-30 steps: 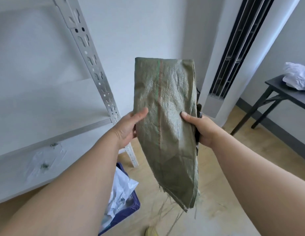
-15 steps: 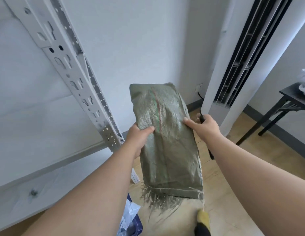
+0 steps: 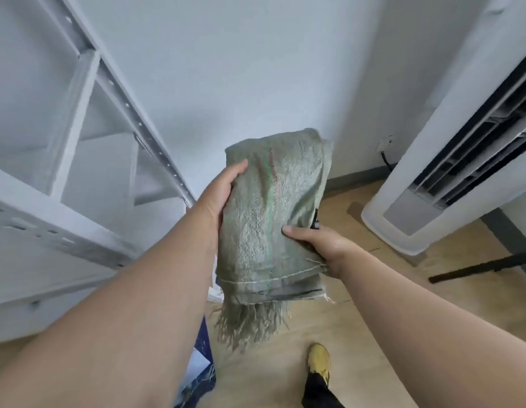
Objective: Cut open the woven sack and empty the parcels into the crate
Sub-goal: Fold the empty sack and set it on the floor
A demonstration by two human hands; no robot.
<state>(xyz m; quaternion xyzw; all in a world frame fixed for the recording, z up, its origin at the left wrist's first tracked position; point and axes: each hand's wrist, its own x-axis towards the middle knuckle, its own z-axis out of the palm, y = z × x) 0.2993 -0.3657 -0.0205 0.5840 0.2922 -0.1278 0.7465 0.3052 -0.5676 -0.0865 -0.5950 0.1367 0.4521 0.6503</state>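
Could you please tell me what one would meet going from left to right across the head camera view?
Metal shelving → left hand → green woven sack → right hand → white standing air conditioner.

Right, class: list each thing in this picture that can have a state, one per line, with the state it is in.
Woven sack: folded flat, held up in the air, frayed edge hanging down.
Left hand: grips the sack's left edge.
Right hand: grips the sack's right edge, with a dark object tucked behind.
Blue crate: on the floor, mostly hidden by the left arm.
Shelf rack: shelves bare where visible.
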